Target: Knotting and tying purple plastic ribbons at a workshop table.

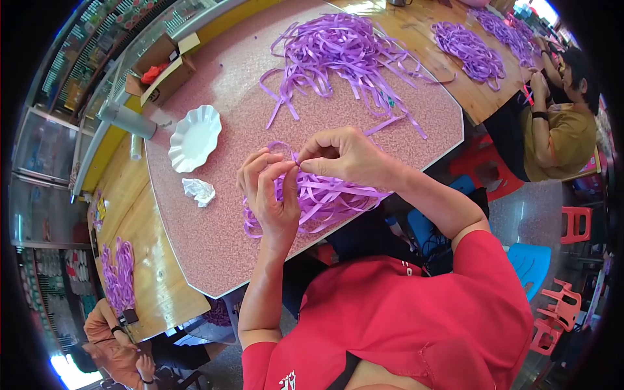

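Note:
My left hand [272, 188] and my right hand [343, 156] meet over the near part of the pink speckled table [214, 240]. Between their fingertips is a purple ribbon [279, 144], pinched from both sides, with a small loop rising above the fingers. Below my hands lies a loose heap of purple ribbons [331, 198] at the table's near edge, partly hidden by them. A larger tangled pile of purple ribbons [335, 49] covers the far part of the table, with loose ends trailing toward me.
A white scalloped dish [196, 138], a crumpled tissue [199, 192], a grey cylinder [127, 119] and an opened cardboard box [166, 73] stand to the left. Co-workers sit at far right [559, 130] and lower left [117, 344], near more ribbon piles. Red stools [575, 224] stand at right.

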`<state>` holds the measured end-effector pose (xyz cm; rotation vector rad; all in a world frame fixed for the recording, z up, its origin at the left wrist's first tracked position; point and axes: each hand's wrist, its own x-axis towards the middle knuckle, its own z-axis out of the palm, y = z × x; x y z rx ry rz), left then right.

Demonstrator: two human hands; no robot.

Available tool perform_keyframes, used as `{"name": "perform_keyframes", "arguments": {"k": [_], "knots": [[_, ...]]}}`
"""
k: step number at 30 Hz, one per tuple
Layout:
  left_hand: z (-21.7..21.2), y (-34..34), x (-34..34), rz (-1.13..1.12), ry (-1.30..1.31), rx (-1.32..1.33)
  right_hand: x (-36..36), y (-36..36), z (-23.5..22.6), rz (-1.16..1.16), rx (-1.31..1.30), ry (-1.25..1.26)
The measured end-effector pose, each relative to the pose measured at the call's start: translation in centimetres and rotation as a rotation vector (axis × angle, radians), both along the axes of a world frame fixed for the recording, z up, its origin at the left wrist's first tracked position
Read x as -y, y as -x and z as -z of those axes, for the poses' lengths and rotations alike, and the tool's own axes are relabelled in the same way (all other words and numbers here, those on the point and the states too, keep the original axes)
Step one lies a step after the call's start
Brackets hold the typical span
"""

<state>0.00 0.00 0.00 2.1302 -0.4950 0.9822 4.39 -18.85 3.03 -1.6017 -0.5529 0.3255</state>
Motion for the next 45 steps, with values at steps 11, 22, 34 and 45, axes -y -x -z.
{"name": "perform_keyframes", "arguments": {"k": [11,22,34,45], "knots": [[0.1,0.2,-0.3,0.093,-0.009,-0.097,0.6,0.2,-0.3,0.026,0.094,0.012],[-3.7,0.3,-0.3,0.059,-0.548,0.015,1.0,0.2,-0.2,0.027,0.253,0.128],[-4.8,2.2,-1.4,0.184,-0.607,-0.200,-0.4,1.5,1.2,-0.109,0.660,0.145],[-5.3,3.5,-2.6,0.491,-0.509,-0.271,0.8,2.5,0.6,-0.185,0.892,0.203]]}}
